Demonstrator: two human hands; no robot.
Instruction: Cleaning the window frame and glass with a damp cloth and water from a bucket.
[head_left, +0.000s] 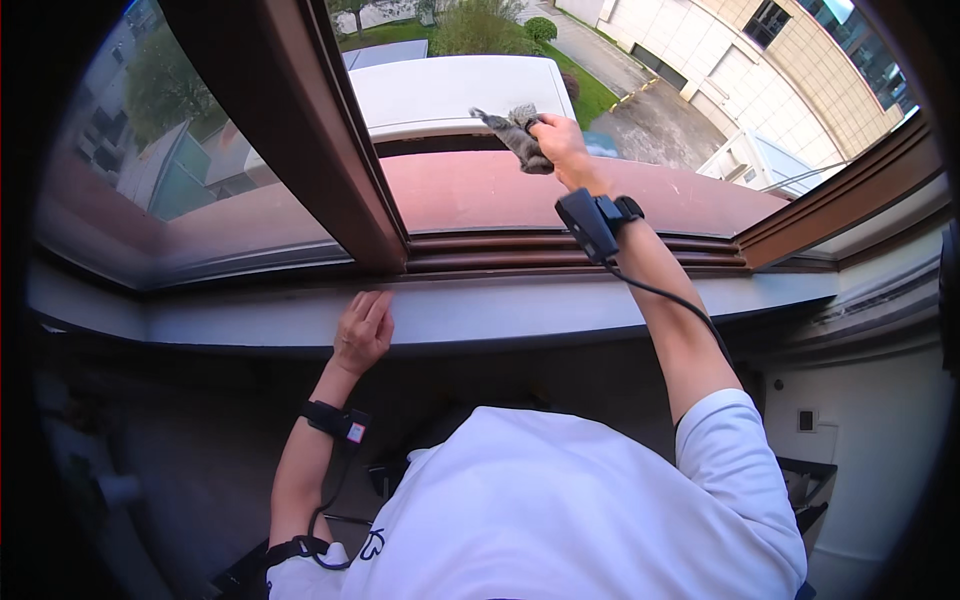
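My right hand is stretched out through the window opening and grips a crumpled grey cloth. One end of the cloth sticks out to the left, and its lower part bunches beside my fingers. Below it runs the brown window track. My left hand rests on the white windowsill, fingers curled close together, with nothing visible in it. Just above that hand stands the brown upright of the window frame.
A glass pane fills the left side. Outside are a reddish ledge, a large white box-like surface and a pale building. Black cables run from the devices strapped to my wrists. A wall socket is at right.
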